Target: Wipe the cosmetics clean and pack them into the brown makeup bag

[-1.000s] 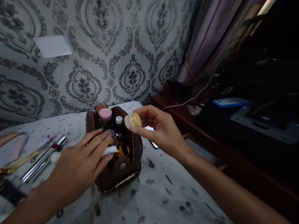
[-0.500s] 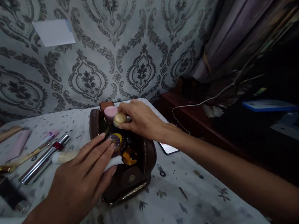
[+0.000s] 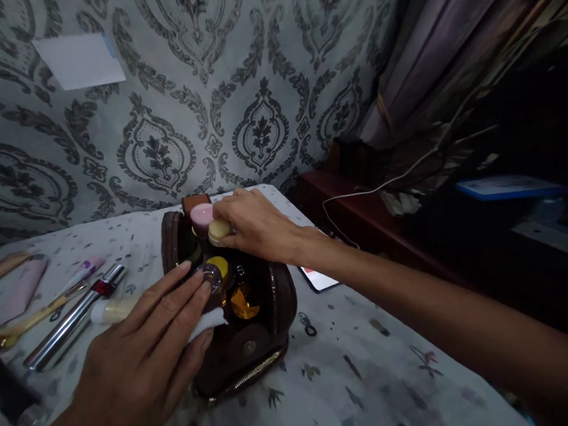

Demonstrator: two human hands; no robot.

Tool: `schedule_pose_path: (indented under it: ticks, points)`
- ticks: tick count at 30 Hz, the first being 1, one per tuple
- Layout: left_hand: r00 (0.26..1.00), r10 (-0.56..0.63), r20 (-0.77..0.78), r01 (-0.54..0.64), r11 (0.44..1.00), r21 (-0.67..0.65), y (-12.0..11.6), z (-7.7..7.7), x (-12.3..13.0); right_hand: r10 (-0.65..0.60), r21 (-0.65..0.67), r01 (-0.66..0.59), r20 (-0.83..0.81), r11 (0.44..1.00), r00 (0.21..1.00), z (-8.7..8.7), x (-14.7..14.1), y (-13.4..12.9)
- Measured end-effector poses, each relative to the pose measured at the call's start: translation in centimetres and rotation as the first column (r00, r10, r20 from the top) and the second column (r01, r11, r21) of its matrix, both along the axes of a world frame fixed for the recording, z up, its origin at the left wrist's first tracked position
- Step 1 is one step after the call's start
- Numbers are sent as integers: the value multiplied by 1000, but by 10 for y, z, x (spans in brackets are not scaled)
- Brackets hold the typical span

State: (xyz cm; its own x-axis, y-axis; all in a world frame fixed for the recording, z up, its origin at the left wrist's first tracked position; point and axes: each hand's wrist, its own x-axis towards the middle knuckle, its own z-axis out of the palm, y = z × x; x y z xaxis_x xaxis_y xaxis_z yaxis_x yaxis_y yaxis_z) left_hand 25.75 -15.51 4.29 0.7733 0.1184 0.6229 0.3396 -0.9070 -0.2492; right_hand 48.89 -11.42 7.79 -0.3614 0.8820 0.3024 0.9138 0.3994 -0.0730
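Observation:
A dark brown zip-up cosmetic bag point(image 3: 283, 293) lies unzipped on the patterned cloth. My right hand point(image 3: 257, 224) grips a small round jar with a cream-coloured lid point(image 3: 219, 231) at the bag's far side. Beside that jar is a pink-lidded jar point(image 3: 202, 216). My left hand point(image 3: 143, 347) reaches over the near left of the bag, a white cloth point(image 3: 209, 322) between its thumb and fingers. Its fingertips rest at a clear round lid point(image 3: 211, 276). Within the bag show a yellow round lid point(image 3: 219, 266) and a shiny amber faceted piece point(image 3: 244, 303).
To the left lie a silver tube with a red band point(image 3: 75, 320), a white-capped cream tube point(image 3: 112, 310), a gold-and-wood brush point(image 3: 26, 329), a pink case point(image 3: 26, 289) and a black tube point(image 3: 8, 391). A phone point(image 3: 318, 280) lies behind my right forearm, near a white cable point(image 3: 392, 180).
The view has shifted slightly, so most things appear moved. My right hand keeps the cream-lidded jar beside the pink one, now a little lower. The left hand stays over the bag.

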Motion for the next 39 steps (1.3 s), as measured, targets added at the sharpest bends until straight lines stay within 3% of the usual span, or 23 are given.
schedule_pose_path:
  ticks: [11, 18, 21, 26, 32, 39]
  points:
    - [1000, 5, 11, -4, 1000, -2, 1, 1, -1, -48, -39, 50, 59, 998, 997, 1, -5, 6]
    - [1000, 17, 9, -17, 1000, 1, -1, -1, -1, -25, -8, 24, -104, 1000, 994, 11, 1, -5]
    - [1000, 21, 6, -21, 1000, 1, 0, -1, -1, 43, -39, -48, -112, 998, 993, 15, 4, -19]
    - [1000, 20, -4, -20, 1000, -10, -1, -1, -1, 218, -146, -213, 17, 966, 976, 14, 3, -39]
    - [999, 38, -17, -38, 999, -1, -2, 0, 0, 167, -184, -127, 224, 975, 960, 14, -4, -43]
    - [999, 44, -24, -44, 999, -4, -2, 3, -1, 72, -231, -14, 246, 973, 967, 15, -1, -43]
